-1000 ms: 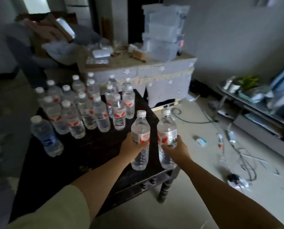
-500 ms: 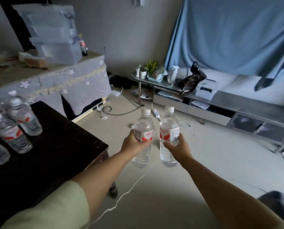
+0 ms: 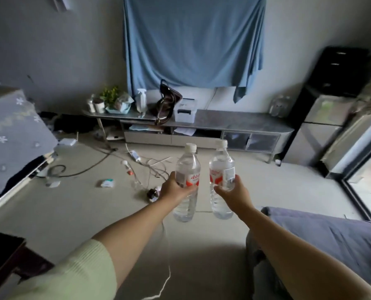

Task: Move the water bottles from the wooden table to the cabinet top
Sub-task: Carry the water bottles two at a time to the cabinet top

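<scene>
My left hand [image 3: 173, 189] grips a clear water bottle [image 3: 187, 167] with a white cap and red label, held upright over the floor. My right hand [image 3: 236, 192] grips a second, similar bottle [image 3: 221, 167] beside it, the two a little apart. Ahead against the far wall runs a long low grey cabinet [image 3: 240, 124] with a partly bare top. Only a dark corner of the wooden table [image 3: 0, 256] shows at the lower left; the other bottles on it are out of view.
On the cabinet's left end stand a plant [image 3: 110, 97], a spray bottle [image 3: 141, 100], a brown bag [image 3: 166, 105] and a white box [image 3: 185, 110]. Cables and a power strip [image 3: 152, 192] litter the floor ahead. A grey cushion [image 3: 322, 232] lies right, a small fridge [image 3: 322, 126] far right.
The view has swung right, away from the wooden table and towards the low cabinet. Both hands still carry their bottles, now lifted clear of the table over the floor.
</scene>
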The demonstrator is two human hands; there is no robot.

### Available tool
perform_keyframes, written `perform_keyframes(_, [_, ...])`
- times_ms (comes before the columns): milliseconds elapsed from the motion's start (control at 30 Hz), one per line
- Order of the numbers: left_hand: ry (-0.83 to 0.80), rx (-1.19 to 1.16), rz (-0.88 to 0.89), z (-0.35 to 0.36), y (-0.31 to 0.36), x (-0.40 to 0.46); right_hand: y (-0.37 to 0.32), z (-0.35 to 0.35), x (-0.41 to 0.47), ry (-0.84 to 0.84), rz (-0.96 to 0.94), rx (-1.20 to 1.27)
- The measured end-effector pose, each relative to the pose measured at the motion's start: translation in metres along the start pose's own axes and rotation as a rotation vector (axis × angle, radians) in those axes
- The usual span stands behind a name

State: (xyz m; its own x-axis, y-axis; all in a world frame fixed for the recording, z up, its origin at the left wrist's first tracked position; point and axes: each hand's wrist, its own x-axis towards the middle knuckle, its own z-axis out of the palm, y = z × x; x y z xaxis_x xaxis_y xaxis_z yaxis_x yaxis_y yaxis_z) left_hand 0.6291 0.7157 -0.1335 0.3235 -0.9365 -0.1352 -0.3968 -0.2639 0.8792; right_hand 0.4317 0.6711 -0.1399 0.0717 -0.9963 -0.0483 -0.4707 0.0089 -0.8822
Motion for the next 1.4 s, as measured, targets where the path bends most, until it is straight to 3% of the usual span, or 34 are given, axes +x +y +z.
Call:
perform_keyframes(433, [-0.289,0.056,0.113,0.123,0.076,0.155,0.05,-0.087,0.126,0.276,0.132,0.018])
perform_keyframes(767, [-0.422,0.061,0.164,0.163,0.135,0.318,0.043,-0.107,0.264,0.439,0.215,0.107])
perform_keyframes(1167, [-0.469,0.05,0.157,0.244,0.182,0.446,0.073,-0.155,0.413,0.442,0.229,0.133])
perform_keyframes(1400, [-0.425,0.035,0.15,0.312,0.244,0.544,0.101,-0.209,0.539,0.379,0.195,0.189])
